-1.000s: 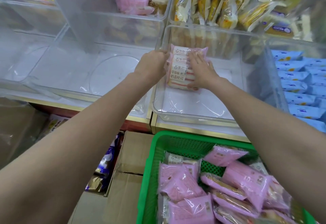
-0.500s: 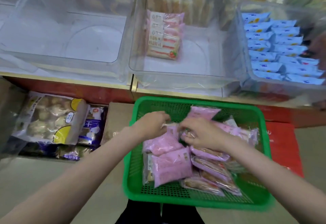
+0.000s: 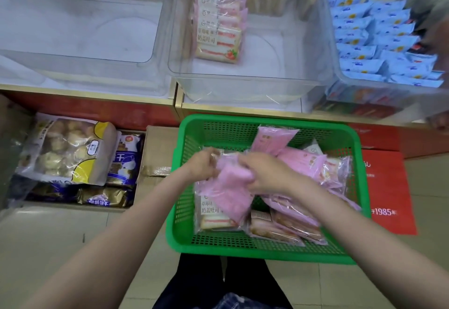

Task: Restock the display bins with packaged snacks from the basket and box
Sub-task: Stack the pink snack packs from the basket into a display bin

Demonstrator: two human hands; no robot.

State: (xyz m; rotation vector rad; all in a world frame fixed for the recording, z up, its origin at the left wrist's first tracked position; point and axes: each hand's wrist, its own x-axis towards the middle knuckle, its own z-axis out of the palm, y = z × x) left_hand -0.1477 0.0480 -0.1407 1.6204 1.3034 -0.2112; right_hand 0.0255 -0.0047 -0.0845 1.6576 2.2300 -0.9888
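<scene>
A green basket [image 3: 184,211] on the floor holds several pink snack packets [image 3: 303,163]. My left hand [image 3: 201,165] and my right hand [image 3: 264,175] are both inside it, gripping a pink packet [image 3: 230,192] between them. Above, the middle clear display bin [image 3: 245,85] holds a short row of pink packets [image 3: 218,26] at its back left. The rest of that bin's floor is bare.
An empty clear bin [image 3: 85,48] stands to the left, and a bin of blue packets [image 3: 379,41] to the right. A cardboard box [image 3: 155,143] left of the basket holds bagged buns [image 3: 65,148] and dark snack bags. A red sign [image 3: 388,187] lies at the right.
Both hands left the pink packets standing in the middle bin and dropped down into the green basket. They now grip a packet there. The view tilted down towards the floor.
</scene>
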